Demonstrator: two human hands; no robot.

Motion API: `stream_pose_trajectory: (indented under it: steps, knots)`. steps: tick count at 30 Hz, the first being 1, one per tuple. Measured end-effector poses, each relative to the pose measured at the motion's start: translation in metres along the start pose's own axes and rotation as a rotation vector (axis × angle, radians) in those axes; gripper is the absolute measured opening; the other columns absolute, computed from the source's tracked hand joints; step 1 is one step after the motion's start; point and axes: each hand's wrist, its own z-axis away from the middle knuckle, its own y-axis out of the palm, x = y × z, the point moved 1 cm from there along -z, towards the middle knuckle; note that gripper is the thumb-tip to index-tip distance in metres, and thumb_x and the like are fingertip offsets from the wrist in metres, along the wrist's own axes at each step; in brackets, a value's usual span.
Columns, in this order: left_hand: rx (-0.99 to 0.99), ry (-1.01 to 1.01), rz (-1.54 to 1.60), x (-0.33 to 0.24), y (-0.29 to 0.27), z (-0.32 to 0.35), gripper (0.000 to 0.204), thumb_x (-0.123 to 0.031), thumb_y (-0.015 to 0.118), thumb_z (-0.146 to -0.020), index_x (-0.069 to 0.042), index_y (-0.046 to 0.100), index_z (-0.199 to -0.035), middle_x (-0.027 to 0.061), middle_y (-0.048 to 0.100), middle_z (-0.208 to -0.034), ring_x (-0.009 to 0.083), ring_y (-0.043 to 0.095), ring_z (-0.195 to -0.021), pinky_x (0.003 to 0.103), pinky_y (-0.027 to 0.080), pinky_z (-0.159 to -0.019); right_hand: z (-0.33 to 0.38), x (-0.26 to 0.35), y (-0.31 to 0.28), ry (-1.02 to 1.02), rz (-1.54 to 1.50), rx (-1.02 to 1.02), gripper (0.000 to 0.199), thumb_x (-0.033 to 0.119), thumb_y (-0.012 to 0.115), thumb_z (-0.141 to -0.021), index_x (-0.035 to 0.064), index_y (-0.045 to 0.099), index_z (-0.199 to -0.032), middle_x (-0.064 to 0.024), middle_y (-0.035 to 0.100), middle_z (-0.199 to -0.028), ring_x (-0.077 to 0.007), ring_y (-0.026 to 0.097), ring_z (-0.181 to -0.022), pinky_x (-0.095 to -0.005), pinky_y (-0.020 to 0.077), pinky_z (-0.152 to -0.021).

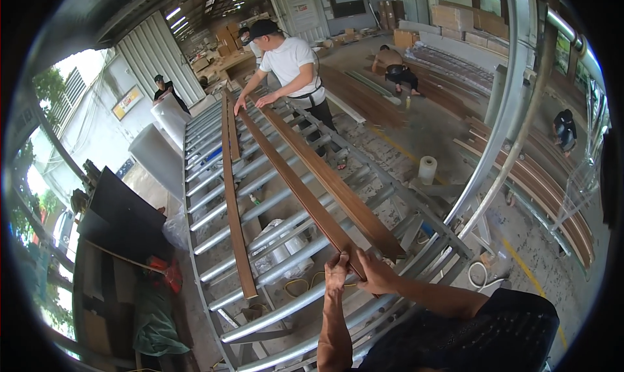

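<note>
My left hand (336, 272) and my right hand (377, 274) are both closed around the near end of a long brown plank (299, 186). The plank runs away from me over a metal roller conveyor (279, 234). To its right lies a wider brown plank (335, 186), whose near end is close to my right hand. Further left, a narrow brown plank (238, 229) rests across the rollers, with a shorter strip (233, 138) beside its far part. At the far end, a co-worker (289, 63) in a white shirt has both hands at the planks.
White wrapped rolls (156, 154) and a dark panel (120, 209) stand left of the conveyor. Metal posts (497, 134) rise on the right. Beyond them, long brown boards (533, 193) lie on the floor near crouching people. A roll of film (427, 169) stands on the right.
</note>
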Motion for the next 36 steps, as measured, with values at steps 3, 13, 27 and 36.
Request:
stream_pose_trajectory:
  steps: [3,13,27,36]
  knots:
    - [-0.063,0.042,0.094,-0.004,0.011,-0.013,0.033,-0.029,0.058,-0.09,0.002,0.066,-0.1,0.0016,0.059,-0.073,0.0103,0.051,-0.062,0.024,0.042,-0.055,0.006,-0.007,-0.002,0.136,-0.067,0.033,0.101,0.023,0.073,-0.069,-0.0046,0.01,-0.143,-0.0361,0.047,-0.111,-0.0493,0.058,-0.094,-0.0493,0.052,-0.078]
    - [-0.009,0.131,0.514,-0.018,0.014,-0.078,0.024,-0.01,0.055,-0.091,0.001,0.058,-0.112,0.01,0.065,-0.093,0.0208,0.063,-0.081,0.031,0.053,-0.069,0.021,0.002,-0.005,0.132,-0.084,-0.02,0.097,0.02,0.069,-0.068,-0.0037,0.013,-0.143,-0.0333,0.047,-0.113,-0.0479,0.056,-0.098,-0.0497,0.0484,-0.083]
    - [-0.065,0.312,0.461,-0.082,0.08,-0.079,0.018,-0.004,0.049,-0.088,0.004,0.06,-0.1,0.0111,0.064,-0.082,0.0204,0.063,-0.068,0.031,0.053,-0.061,0.018,-0.008,-0.06,-0.007,-0.139,-0.246,0.096,0.019,0.072,-0.065,-0.0061,0.02,-0.143,-0.0326,0.045,-0.125,-0.0478,0.049,-0.114,-0.0485,0.0448,-0.093]
    - [-0.002,0.27,0.524,-0.068,0.088,-0.117,0.023,-0.005,0.046,-0.086,0.003,0.058,-0.103,0.0126,0.064,-0.082,0.0212,0.062,-0.064,0.033,0.054,-0.059,-0.008,-0.019,-0.079,0.094,-0.035,-0.135,0.091,0.019,0.069,-0.068,-0.0028,0.021,-0.143,-0.0289,0.047,-0.121,-0.047,0.054,-0.104,-0.0482,0.0482,-0.088]
